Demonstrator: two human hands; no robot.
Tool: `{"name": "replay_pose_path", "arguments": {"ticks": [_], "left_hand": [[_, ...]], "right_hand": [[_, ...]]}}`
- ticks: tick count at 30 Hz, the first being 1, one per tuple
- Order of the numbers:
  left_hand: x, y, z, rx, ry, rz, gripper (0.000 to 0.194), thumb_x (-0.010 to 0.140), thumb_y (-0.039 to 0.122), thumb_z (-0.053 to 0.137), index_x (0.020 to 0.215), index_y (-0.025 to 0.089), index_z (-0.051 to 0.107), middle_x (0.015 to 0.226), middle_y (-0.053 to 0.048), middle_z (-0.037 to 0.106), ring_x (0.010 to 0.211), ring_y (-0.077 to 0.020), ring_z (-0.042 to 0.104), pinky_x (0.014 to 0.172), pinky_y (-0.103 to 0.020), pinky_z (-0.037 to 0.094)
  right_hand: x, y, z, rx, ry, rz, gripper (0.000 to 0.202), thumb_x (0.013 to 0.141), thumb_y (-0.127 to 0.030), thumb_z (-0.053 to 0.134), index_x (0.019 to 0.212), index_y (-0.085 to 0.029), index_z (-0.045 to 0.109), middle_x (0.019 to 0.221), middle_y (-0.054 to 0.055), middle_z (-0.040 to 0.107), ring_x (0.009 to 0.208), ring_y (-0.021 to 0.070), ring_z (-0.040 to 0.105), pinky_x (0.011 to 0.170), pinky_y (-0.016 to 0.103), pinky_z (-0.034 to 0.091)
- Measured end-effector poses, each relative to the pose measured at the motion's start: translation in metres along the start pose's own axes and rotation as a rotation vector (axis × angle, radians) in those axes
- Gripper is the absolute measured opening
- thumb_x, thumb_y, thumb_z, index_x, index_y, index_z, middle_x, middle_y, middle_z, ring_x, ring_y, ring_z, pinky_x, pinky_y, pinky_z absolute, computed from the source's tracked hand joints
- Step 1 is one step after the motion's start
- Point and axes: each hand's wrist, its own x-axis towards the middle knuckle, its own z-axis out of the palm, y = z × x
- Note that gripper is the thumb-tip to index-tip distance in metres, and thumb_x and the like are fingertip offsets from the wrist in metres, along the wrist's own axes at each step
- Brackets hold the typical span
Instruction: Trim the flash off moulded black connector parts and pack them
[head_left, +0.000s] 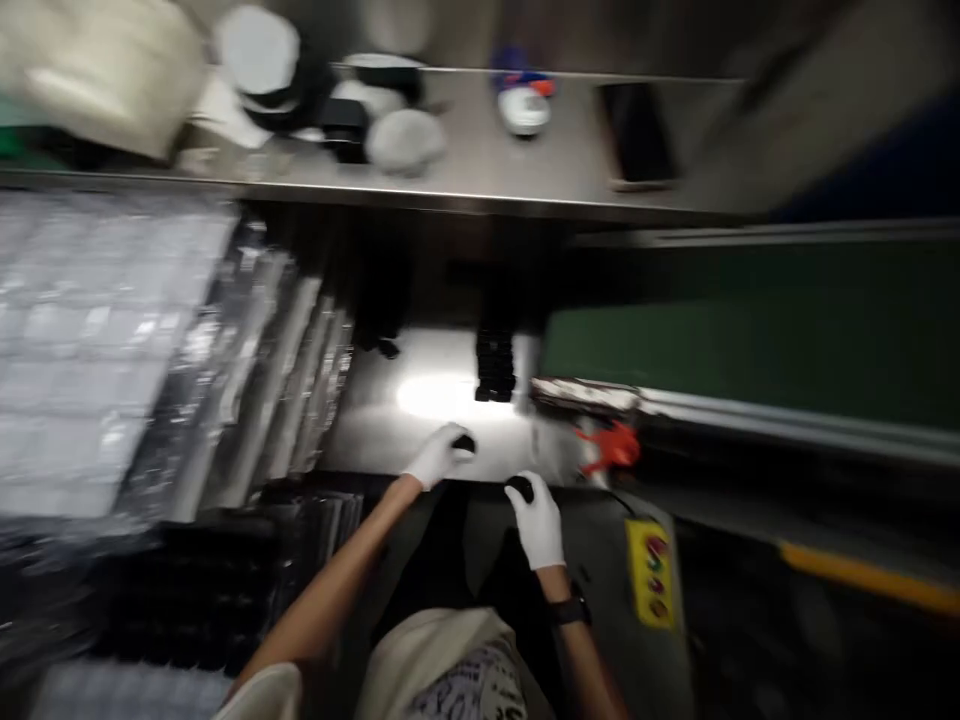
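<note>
My left hand [436, 458], in a white glove, is closed on a small black round piece [464, 443] over the front of the metal tabletop [367, 425]. Further right and slightly closer to my body, my right hand [541, 525], also gloved, grips another small black piece [520, 488] at the table's front edge. The two hands are apart. Beyond them a row of black parts [495, 365] lies on the metal surface. A few loose black bits [388, 348] sit at the back left. Blur hides the exact kind of these pieces.
Stacked clear plastic trays [82, 340] fill the left side. A green conveyor belt [750, 330] runs to the right, with a red object [615, 447] near its end and a yellow button box [650, 573] below. A shelf [480, 170] ahead carries a phone [640, 135] and rolls of tape-like shape [257, 55].
</note>
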Motion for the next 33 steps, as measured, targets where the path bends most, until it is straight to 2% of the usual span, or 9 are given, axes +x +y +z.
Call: {"name": "replay_pose_path", "arguments": {"ticks": [3,5,8,11,15,18,24,28,33], "left_hand": [[-0.046,0.018,0.008,0.026,-0.074,0.002,0.03,0.075,0.051,0.078,0.094,0.028,0.075,0.106,-0.008,0.083,0.107,-0.0362,0.077,0.113,-0.059,0.059],[-0.072,0.024,0.031,0.064,-0.099,-0.02,0.039,0.074,0.056,0.077,0.101,0.028,0.073,0.103,-0.008,0.082,0.106,-0.0393,0.078,0.109,-0.065,0.06],[-0.12,0.046,0.094,0.016,-0.25,-0.013,0.047,0.081,0.061,0.078,0.114,0.028,0.073,0.113,-0.007,0.082,0.11,-0.0367,0.078,0.108,-0.057,0.062],[-0.182,0.095,0.176,-0.088,-0.545,0.063,0.05,0.093,0.063,0.073,0.122,0.022,0.072,0.115,-0.01,0.081,0.105,-0.0311,0.076,0.102,-0.049,0.063],[-0.246,0.164,0.27,-0.151,-0.763,0.138,0.056,0.092,0.067,0.078,0.116,0.018,0.071,0.103,-0.01,0.078,0.091,-0.0256,0.072,0.091,-0.041,0.062],[-0.268,0.191,0.3,-0.216,-0.852,0.12,0.061,0.089,0.072,0.082,0.115,0.018,0.071,0.095,-0.007,0.076,0.085,-0.0241,0.071,0.084,-0.039,0.062],[-0.284,0.196,0.294,-0.116,-0.734,0.115,0.059,0.087,0.067,0.088,0.118,0.019,0.077,0.122,-0.012,0.079,0.112,-0.0306,0.075,0.103,-0.045,0.062],[-0.284,0.193,0.292,-0.109,-0.707,0.113,0.052,0.089,0.061,0.088,0.12,0.021,0.078,0.124,-0.01,0.08,0.116,-0.0306,0.075,0.109,-0.046,0.062],[-0.287,0.196,0.301,-0.112,-0.679,0.153,0.05,0.09,0.057,0.089,0.123,0.021,0.078,0.128,-0.01,0.08,0.12,-0.0307,0.075,0.113,-0.048,0.06]], "right_hand": [[-0.075,0.06,-0.102,-0.048,0.231,0.113,0.035,0.104,-0.051,0.06,0.127,-0.027,0.07,0.129,0.011,0.078,0.119,0.0303,0.075,0.103,0.043,0.059],[-0.135,0.118,-0.186,-0.252,0.393,0.282,0.037,0.107,-0.05,0.056,0.131,-0.023,0.067,0.133,0.015,0.075,0.121,0.03,0.074,0.101,0.041,0.059],[-0.223,0.207,-0.303,-0.49,0.544,0.602,0.041,0.11,-0.045,0.049,0.135,-0.016,0.063,0.135,0.022,0.07,0.117,0.0338,0.074,0.093,0.042,0.059],[-0.271,0.276,-0.375,-0.521,0.538,0.725,0.039,0.112,-0.04,0.047,0.135,-0.012,0.063,0.13,0.023,0.069,0.107,0.0327,0.075,0.087,0.041,0.057],[-0.269,0.324,-0.402,-0.536,0.432,0.663,0.04,0.115,-0.04,0.048,0.145,-0.015,0.059,0.143,0.021,0.065,0.115,0.0288,0.073,0.092,0.035,0.055],[-0.256,0.338,-0.406,-0.558,0.342,0.605,0.039,0.117,-0.039,0.047,0.146,-0.015,0.059,0.147,0.022,0.064,0.116,0.0281,0.074,0.092,0.034,0.056],[-0.249,0.348,-0.42,-0.628,0.182,0.539,0.037,0.117,-0.034,0.049,0.142,-0.01,0.06,0.142,0.027,0.066,0.111,0.0283,0.075,0.089,0.033,0.057],[-0.245,0.348,-0.422,-0.675,0.124,0.517,0.031,0.116,-0.029,0.049,0.136,-0.011,0.063,0.138,0.026,0.068,0.111,0.0276,0.075,0.092,0.033,0.056],[-0.248,0.343,-0.419,-0.719,0.114,0.486,0.046,0.119,-0.034,0.037,0.147,-0.005,0.059,0.147,0.033,0.065,0.124,0.0317,0.073,0.1,0.037,0.056]]}}
